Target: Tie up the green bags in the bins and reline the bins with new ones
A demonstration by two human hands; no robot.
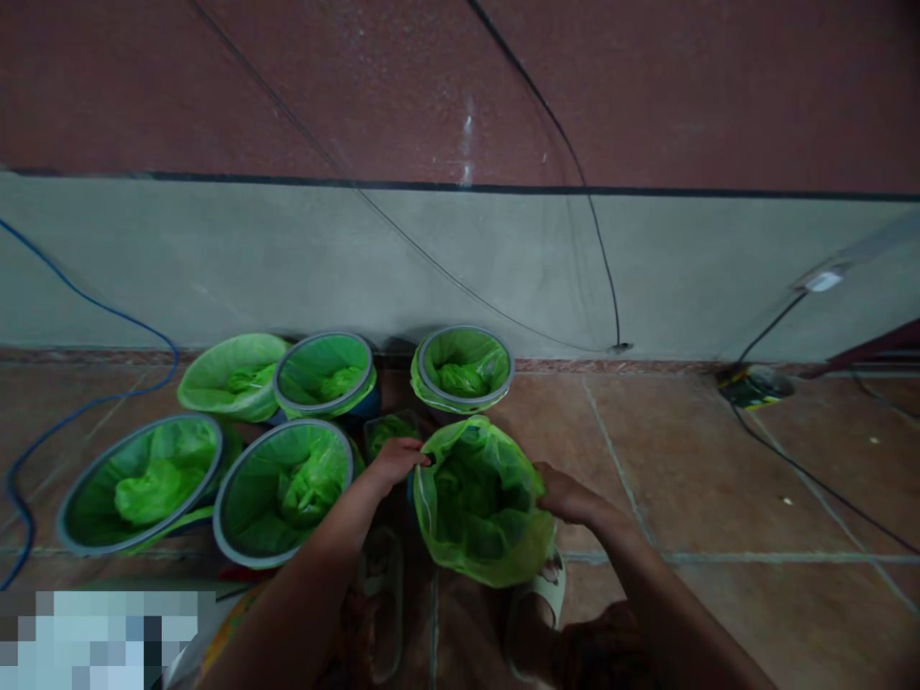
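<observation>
A green plastic bag (474, 565) lines the bin in front of me, its upper edge folded outward and no grey ring on it. My left hand (395, 462) is closed on the bag's left edge, near a small dark spot. On the opposite side my right hand (566, 493) grips the bag's rim, fingers partly hidden by the plastic. Inside, the bag sags in loose folds. Just left of it sits a small container (390, 431) with something green in it. The nearest bin on the left (222, 513) has a grey rim ring and a green liner.
More green-lined bins stand left and behind: a ringed one (72, 527), a ringless one (197, 388) and others by the wall. A blue cable (107, 309) runs at left. Black cables hang on the wall; a dark yellow-marked object (754, 386) lies right on the tiles.
</observation>
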